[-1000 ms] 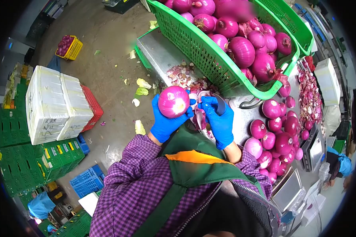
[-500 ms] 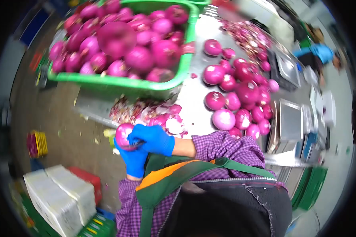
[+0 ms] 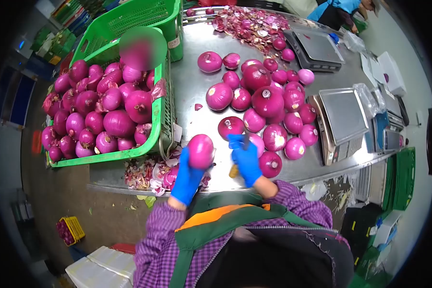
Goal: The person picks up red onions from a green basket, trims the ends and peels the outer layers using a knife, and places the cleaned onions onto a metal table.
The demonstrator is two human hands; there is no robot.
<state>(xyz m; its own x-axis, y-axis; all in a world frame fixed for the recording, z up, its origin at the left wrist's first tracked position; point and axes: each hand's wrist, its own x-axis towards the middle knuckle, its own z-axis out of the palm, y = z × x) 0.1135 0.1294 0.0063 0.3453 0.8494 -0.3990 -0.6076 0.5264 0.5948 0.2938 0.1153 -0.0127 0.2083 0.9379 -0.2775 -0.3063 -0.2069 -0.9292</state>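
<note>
Left blue-gloved hand: cradling smooth round purple onion over grey metal surface.
Right blue-gloved hand: wrapped around blurred yellow-ended tool.
Between hands: newly parted, so tool work on onion seems paused.

Shining smooth and glossy on the held onion. Looking thin and rubbery on the blue gloves. Gleaming as metal on the table and scale pan. Showing plastic on the green crate, papery roughness on peelings, matt cloth on sleeves.
</note>
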